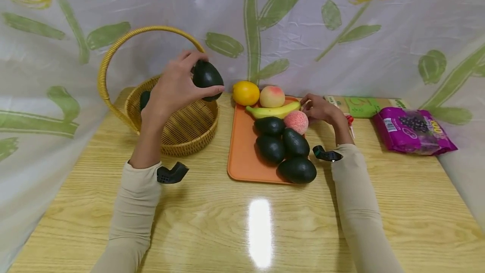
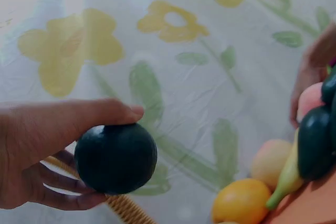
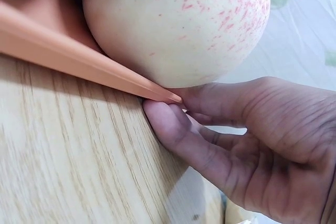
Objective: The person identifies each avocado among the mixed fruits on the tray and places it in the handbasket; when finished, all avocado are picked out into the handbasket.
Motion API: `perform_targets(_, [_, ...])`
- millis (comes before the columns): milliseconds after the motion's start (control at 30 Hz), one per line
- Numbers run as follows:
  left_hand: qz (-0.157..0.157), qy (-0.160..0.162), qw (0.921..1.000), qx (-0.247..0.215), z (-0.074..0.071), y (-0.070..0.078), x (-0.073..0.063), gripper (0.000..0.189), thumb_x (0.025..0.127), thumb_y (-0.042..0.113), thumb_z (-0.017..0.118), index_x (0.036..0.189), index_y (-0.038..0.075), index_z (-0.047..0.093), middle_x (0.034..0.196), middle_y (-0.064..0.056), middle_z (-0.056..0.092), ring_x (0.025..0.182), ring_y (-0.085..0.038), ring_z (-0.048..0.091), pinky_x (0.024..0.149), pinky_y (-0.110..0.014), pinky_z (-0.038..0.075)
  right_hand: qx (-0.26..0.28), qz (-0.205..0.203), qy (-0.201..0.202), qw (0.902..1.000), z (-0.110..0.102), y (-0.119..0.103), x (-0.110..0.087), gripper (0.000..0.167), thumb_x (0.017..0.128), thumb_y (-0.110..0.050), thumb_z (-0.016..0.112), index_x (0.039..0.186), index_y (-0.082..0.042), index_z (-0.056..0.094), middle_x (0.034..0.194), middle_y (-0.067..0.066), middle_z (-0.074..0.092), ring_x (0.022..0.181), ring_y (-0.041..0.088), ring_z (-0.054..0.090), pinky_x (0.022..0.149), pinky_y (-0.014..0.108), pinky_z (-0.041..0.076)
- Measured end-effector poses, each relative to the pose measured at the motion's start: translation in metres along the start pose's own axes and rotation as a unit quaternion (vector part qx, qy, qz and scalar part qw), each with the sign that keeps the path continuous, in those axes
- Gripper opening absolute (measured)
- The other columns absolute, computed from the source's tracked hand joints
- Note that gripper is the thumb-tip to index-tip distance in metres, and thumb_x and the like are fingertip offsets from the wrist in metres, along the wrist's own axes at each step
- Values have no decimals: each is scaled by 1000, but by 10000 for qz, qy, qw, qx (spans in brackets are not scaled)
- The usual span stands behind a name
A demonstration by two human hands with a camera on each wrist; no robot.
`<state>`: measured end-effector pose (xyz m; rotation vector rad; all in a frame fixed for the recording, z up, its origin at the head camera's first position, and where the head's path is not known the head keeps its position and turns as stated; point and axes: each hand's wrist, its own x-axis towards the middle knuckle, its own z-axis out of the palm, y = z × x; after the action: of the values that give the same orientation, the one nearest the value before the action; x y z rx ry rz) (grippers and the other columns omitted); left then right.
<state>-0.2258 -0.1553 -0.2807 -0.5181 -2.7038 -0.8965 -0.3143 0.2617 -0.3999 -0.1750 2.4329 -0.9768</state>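
My left hand [image 1: 172, 83] grips a dark green avocado [image 1: 206, 77] above the wicker basket [image 1: 189, 146]. In the left wrist view the thumb lies over the top of that avocado [image 2: 115, 158] and the fingers curl beneath. My right hand [image 1: 320, 108] is at the right edge of the orange tray [image 1: 242, 155]; the right wrist view shows thumb and finger pinching the tray's rim [image 3: 131, 80], close beside a pink-speckled peach [image 3: 178, 24]. On the tray lie several avocados [image 1: 297, 169], a banana [image 1: 273, 111], and peaches [image 1: 296, 122]. A dark object [image 1: 144, 99] sits in the basket, partly hidden by my left hand.
An orange-yellow lemon [image 1: 246, 93] and another peach [image 1: 272, 97] sit at the tray's back edge. To the right are a purple grape-print package [image 1: 414, 129], a green packet [image 1: 363, 106] and a red lollipop [image 1: 350, 120]. The basket's tall handle [image 1: 102, 75] arches up behind my left hand.
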Motion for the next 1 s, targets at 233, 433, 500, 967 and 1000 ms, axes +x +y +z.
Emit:
perform_targets(233, [-769,-370,9956,399,-10,-26,3,79,90,59,74,146,10,49,151,-22,48,127,-45,51,100,-62,53,119,4,-36,9999,-3,9,6,51,102,-2,55,148,5,34,138,30,48,113,33,58,82,27,59])
perform_targets(433, [-1174,-996,9863,592,4,-48,13,88,92,66,67,153,9,42,153,-31,41,128,-47,49,103,-65,50,83,40,38,10000,-6,13,3,51,102,-4,58,147,3,36,137,28,50,110,30,58,81,27,59])
perform_targets(500, [-1259,-1168,9832,619,10,-54,15,90,92,67,67,155,9,40,155,-33,37,126,-48,51,103,-65,49,23,36,79,10000,-6,14,3,52,102,-6,59,148,1,37,138,27,50,111,31,58,82,26,59])
perform_targets(967, [-1430,-1853,9646,1213,47,-78,20,85,101,44,68,162,0,30,163,-34,33,146,-57,37,119,-68,36,157,31,7,9999,-2,4,-3,52,101,-5,60,147,1,37,138,27,50,111,31,59,84,29,61])
perform_targets(1000, [-1423,-1899,9636,1232,48,-79,20,83,101,43,68,162,1,30,162,-33,36,147,-55,38,119,-67,36,169,21,29,9999,-3,8,1,52,101,-5,60,147,0,37,138,26,50,110,31,59,84,29,62])
